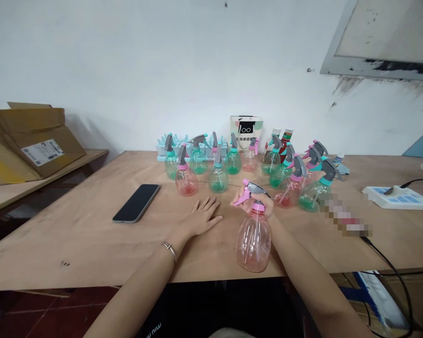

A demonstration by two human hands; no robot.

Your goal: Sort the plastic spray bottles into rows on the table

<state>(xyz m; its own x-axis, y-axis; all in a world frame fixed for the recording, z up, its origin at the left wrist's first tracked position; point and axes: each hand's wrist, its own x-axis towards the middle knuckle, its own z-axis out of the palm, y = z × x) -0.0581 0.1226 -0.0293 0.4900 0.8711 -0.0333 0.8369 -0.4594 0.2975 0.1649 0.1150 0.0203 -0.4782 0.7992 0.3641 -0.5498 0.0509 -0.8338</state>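
Note:
My right hand (255, 203) is closed around the neck of a clear pink spray bottle (254, 241), which I hold above the front edge of the wooden table (91, 234). Its grey and pink trigger head (248, 191) points left. My left hand (201, 217) lies flat on the table with its fingers spread, holding nothing, just left of the bottle. Behind both hands stand several green and pink spray bottles (218, 176) in a loose row.
A black phone (137, 203) lies face up on the left. A white power strip (398, 197) with a black cable sits at the right. A small white bag (246, 129) and blue trays stand against the wall. Cardboard boxes (28, 141) rest on a side bench.

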